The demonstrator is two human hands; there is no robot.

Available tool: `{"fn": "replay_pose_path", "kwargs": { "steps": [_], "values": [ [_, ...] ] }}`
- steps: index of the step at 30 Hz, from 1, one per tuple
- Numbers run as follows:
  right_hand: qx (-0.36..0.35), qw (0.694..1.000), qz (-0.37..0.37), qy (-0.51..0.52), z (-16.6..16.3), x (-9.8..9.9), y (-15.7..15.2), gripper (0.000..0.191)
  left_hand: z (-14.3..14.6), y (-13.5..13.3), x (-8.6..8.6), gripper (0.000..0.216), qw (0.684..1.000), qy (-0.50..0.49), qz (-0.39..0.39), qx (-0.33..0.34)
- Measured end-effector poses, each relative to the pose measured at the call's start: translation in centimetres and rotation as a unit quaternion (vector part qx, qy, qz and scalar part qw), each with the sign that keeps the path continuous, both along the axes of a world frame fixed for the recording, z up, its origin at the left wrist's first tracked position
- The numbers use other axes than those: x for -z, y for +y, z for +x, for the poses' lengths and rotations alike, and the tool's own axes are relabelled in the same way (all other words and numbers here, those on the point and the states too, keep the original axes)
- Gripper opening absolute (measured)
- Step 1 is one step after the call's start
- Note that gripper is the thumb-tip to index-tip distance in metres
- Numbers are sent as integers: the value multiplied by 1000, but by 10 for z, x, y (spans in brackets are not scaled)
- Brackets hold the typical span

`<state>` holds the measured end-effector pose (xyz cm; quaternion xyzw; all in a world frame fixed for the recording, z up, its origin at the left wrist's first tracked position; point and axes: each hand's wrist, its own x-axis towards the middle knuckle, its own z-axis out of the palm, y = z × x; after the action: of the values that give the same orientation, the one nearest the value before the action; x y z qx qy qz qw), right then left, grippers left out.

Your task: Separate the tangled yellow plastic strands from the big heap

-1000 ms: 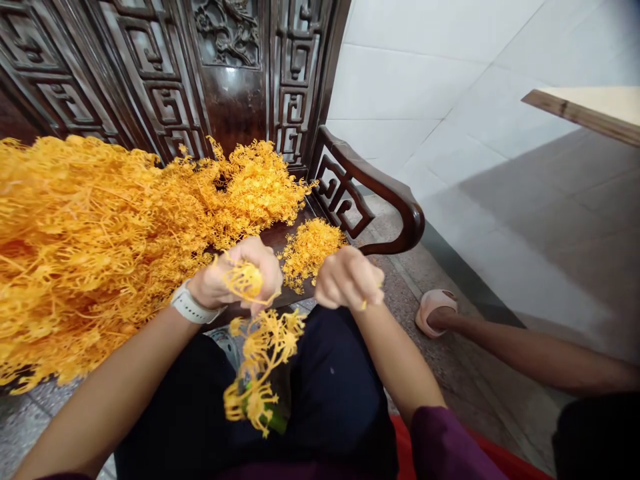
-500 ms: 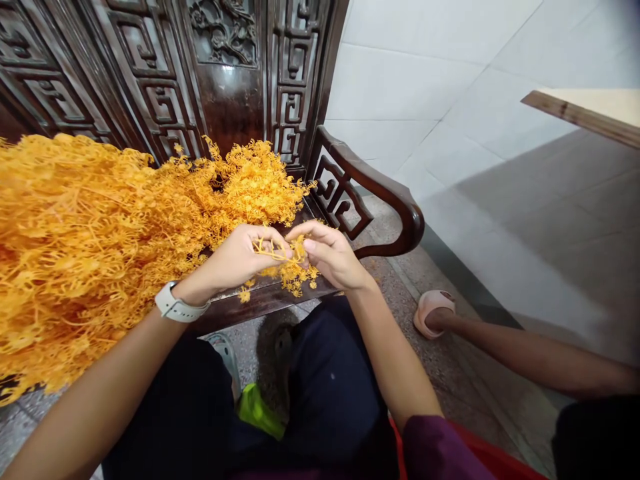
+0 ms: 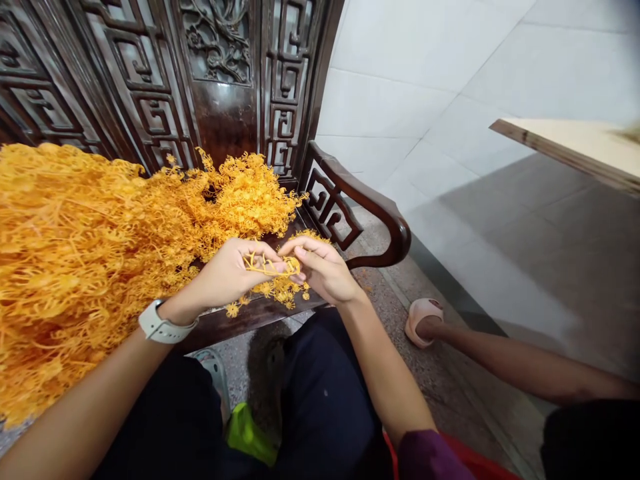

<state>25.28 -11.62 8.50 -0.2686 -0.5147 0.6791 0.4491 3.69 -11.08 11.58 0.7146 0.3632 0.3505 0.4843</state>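
**A:** What are the hands doing?

**B:** They're together, just above the seat of the carved dark-wood bench (image 3: pixel 225 123). The left hand (image 3: pixel 225 277) and right hand (image 3: pixel 320 267) both pinch a thin, forked orange-yellow sprig (image 3: pixel 273 265).

**A:** And the rest of that stuff?

**B:** A big, springy heap of orange-yellow sprays (image 3: pixel 95 233) covers the bench's left side, all wiry branches and tiny curled tips. A small loose pile (image 3: pixel 283 290) lies on the seat right under the hands. Dried plant or plastic, I can't tell.

**A:** Anything else by the bench?

**B:** A glossy curved armrest (image 3: pixel 373 200) with squared fretwork, and a white smartwatch (image 3: pixel 163 328) on the left wrist. Off its right end, another person's bare lower leg (image 3: pixel 520 363) ends in a pink slipper (image 3: pixel 423 321).
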Motion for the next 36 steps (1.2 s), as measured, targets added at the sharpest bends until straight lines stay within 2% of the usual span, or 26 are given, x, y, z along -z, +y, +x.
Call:
{"fn": "replay_pose_path", "kwargs": {
  "steps": [3,5,8,11,13,17,20,23,27,31,33,36],
  "values": [
    [8,1000,17,-10,0,1,0,36,4,0,3,15,1000,2,-7,-29],
    [23,997,52,-44,2,3,2,34,5,1,4,17,999,-5,-14,-35],
    [62,991,88,-78,5,6,5,26,6,-1,0,19,998,-38,-49,13],
    [102,989,89,-57,4,5,6,28,8,-5,-6,20,991,-65,-93,64],
    [110,990,78,-31,3,3,5,33,9,-8,-8,20,989,-75,-110,69],
    [67,994,84,-10,2,3,2,38,11,-11,-4,18,981,-109,-152,45],
    [77,991,103,-27,2,7,2,28,10,-11,1,22,956,-166,-237,51],
    [68,994,83,-6,0,9,1,24,9,-10,2,26,932,-212,-288,58],
    [38,997,48,38,-4,4,0,21,12,-10,0,22,941,-205,-269,27],
    [28,999,27,19,-2,3,1,26,14,-10,1,13,973,-150,-173,-13],
    [12,1000,23,-10,1,4,1,22,13,-9,2,13,967,-169,-191,-10],
    [-24,999,26,-18,2,5,-1,16,11,-7,3,16,930,-247,-270,23]
  ]
}}
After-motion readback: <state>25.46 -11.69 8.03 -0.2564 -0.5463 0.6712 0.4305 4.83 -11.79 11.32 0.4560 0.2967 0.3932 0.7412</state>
